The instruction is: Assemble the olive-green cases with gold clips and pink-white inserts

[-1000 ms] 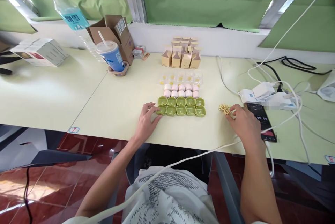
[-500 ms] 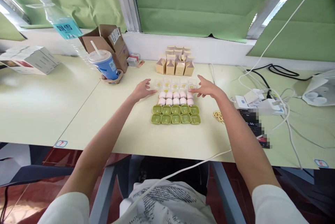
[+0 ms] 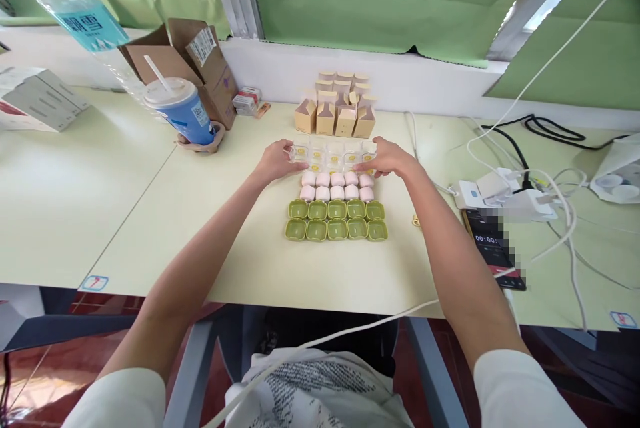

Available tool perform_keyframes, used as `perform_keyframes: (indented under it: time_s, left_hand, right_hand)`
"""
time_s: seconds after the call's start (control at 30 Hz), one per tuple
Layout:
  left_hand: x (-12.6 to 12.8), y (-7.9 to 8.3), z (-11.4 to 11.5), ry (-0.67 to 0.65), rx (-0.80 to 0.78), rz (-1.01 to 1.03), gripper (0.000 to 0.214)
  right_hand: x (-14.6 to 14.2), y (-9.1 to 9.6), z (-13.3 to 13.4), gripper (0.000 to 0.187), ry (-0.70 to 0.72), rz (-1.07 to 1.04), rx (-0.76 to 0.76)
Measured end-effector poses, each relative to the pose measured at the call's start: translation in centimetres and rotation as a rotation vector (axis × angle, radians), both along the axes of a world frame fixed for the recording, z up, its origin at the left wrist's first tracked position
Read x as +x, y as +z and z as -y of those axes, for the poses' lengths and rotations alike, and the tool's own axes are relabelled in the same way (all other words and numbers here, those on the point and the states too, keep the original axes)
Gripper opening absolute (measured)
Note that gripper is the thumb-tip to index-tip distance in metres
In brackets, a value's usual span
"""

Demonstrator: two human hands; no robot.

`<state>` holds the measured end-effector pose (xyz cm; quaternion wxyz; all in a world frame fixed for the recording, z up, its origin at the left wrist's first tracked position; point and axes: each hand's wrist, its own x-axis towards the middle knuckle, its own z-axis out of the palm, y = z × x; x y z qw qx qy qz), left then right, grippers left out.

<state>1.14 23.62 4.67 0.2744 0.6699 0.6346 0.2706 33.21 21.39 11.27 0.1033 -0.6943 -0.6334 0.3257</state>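
Two rows of clear plastic boxes (image 3: 335, 155) with yellow marks lie side by side on the table. My left hand (image 3: 277, 161) closes on their left end, thumb at the front and fingers behind. At the right end, my right hand (image 3: 391, 158) grips the same rows between thumb and fingers. Just in front of them stand two rows of small pale pink rounded pieces (image 3: 337, 187). Nearer to me, two rows of green square cups (image 3: 337, 220) sit with their hollow sides up. Small open tan cartons (image 3: 335, 120) are grouped behind the clear boxes.
To the left are a blue drink cup (image 3: 187, 118), a brown cardboard box (image 3: 213, 75) and a tilted plastic bottle (image 3: 90, 25). A phone (image 3: 493, 248), a power strip (image 3: 470, 195) and tangled cables lie right. A white cable (image 3: 380, 316) crosses in front of me.
Both hands have moved inward from beside the clear boxes and taken hold of the rows' ends. The camera view has shifted slightly.
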Motion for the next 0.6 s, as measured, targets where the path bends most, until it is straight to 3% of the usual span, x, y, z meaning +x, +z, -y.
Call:
perform_keyframes:
  time_s: [0.17,0.4,0.6]
  left_hand:
    - [0.5,0.2,-0.8,-0.034,0.023,-0.119,0.109]
    - [1.0,-0.1,-0.9,-0.051,0.071,-0.208,0.086]
    - [1.8,0.3,-1.2,-0.028,0.079,-0.213,0.070]
  right_hand:
    - [0.0,0.0,0.1,0.086,0.028,-0.008,0.005]
    - [-0.7,-0.8,0.0,0.096,0.042,0.220,0.099]
    - [-1.0,-0.8,-0.9,0.085,0.053,0.176,0.123]
